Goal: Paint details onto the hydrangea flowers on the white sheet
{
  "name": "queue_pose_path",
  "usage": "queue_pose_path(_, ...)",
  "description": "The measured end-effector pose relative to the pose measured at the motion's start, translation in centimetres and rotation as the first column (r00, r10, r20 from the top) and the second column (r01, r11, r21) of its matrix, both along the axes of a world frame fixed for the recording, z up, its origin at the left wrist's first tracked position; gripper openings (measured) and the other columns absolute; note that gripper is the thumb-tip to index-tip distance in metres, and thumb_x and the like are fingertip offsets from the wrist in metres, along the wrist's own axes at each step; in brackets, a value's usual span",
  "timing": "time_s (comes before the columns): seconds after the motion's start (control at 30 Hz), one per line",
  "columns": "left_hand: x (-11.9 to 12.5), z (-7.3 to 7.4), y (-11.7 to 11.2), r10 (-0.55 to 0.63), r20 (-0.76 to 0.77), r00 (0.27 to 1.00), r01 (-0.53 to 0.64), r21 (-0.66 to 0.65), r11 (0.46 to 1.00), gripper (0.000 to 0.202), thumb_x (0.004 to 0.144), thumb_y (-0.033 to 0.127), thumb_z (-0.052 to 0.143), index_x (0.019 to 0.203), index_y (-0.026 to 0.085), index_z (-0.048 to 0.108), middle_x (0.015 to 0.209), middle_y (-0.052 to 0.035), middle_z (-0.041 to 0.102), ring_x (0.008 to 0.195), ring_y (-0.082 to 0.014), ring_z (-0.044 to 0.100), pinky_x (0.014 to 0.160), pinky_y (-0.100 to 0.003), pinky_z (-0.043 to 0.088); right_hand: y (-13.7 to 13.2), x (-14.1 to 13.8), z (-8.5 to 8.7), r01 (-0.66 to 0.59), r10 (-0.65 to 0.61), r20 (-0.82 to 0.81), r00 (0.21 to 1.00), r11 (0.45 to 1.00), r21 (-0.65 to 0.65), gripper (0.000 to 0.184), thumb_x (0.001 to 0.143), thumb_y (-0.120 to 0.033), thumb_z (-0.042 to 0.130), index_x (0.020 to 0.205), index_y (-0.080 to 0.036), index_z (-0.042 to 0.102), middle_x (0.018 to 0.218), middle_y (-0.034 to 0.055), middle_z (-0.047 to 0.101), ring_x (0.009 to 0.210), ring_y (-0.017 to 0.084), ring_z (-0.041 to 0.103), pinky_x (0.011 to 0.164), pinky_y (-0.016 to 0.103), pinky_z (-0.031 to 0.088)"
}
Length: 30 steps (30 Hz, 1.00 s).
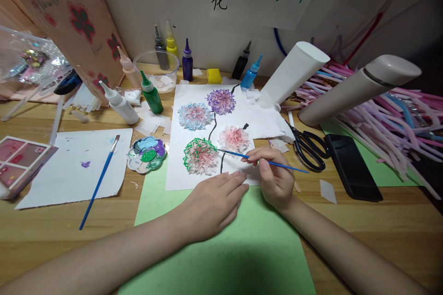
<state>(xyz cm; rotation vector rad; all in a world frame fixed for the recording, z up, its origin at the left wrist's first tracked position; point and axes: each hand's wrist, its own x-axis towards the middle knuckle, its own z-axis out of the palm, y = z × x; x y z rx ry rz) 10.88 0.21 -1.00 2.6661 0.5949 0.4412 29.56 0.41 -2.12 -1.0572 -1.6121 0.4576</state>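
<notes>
My right hand [273,179] pinches a thin blue paintbrush [280,164], its tip reaching left toward a green-edged paper flower [200,156]. My left hand [214,203] lies flat, fingers stretched, on the lower edge of the white sheet [180,179] that carries the flowers. Other flowers on that sheet are a pink one [234,138], a blue-pink one [194,115] and a purple one [221,101], joined by black painted stems. A flower-shaped palette [147,153] with paint sits left of the sheet. A green sheet [221,258] lies under my hands.
A second blue brush [99,182] lies on a white paper [69,170] at left. Paint bottles [151,93] and a clear bowl [156,70] stand behind. Black scissors [308,147], a dark phone [353,168], a lamp head [360,85] and a pile of straws [398,115] fill the right.
</notes>
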Motion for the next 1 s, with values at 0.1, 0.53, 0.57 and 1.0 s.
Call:
queue_pose_path(0.1,0.0,0.0,0.0,-0.001,-0.003,1.000,0.001,0.002,1.000,0.036,0.095,0.018,0.038,0.127,0.009,0.051,0.136,-0.0138,0.052,0.124,-0.0233,0.051,0.106,-0.037,0.042,0.0,0.1,-0.1,0.036,-0.037,0.025,0.999,0.999,0.031,0.020,0.089,-0.013,0.043,0.092,-0.022,0.060,0.082,0.0027,0.064,0.079,0.018,0.060,0.070,0.033,0.046)
queue_pose_path(0.53,-0.1,-0.2,-0.1,-0.005,0.029,1.000,0.005,-0.022,1.000,0.035,0.095,0.019,0.039,0.127,0.009,0.050,0.136,-0.0143,0.052,0.125,-0.0231,0.049,0.107,-0.037,0.041,-0.2,0.4,-0.3,0.078,-0.094,0.100,0.990,0.985,0.154,0.021,0.086,-0.015,0.044,0.094,-0.024,0.061,0.080,0.0036,0.064,0.076,0.021,0.061,0.068,0.038,0.047)
queue_pose_path(0.57,-0.1,-0.2,-0.1,-0.001,0.036,0.999,0.002,-0.021,1.000,0.035,0.095,0.019,0.039,0.126,0.009,0.050,0.136,-0.0144,0.052,0.125,-0.0233,0.049,0.106,-0.037,0.041,-0.2,0.4,-0.3,0.081,-0.097,0.085,0.992,0.982,0.173,0.021,0.086,-0.015,0.044,0.094,-0.024,0.061,0.081,0.0036,0.064,0.076,0.020,0.061,0.068,0.037,0.047)
queue_pose_path(1.0,-0.1,-1.1,-0.3,-0.015,0.019,1.000,0.013,0.090,0.996,0.029,0.092,0.024,0.042,0.105,0.009,0.063,0.105,-0.0134,0.067,0.102,-0.0277,0.059,0.096,-0.039,0.044,3.4,-9.2,5.3,-0.326,0.325,0.278,0.904,0.944,-0.044,0.020,0.093,-0.017,0.042,0.099,-0.024,0.060,0.092,0.0036,0.068,0.089,0.019,0.059,0.078,0.034,0.047)
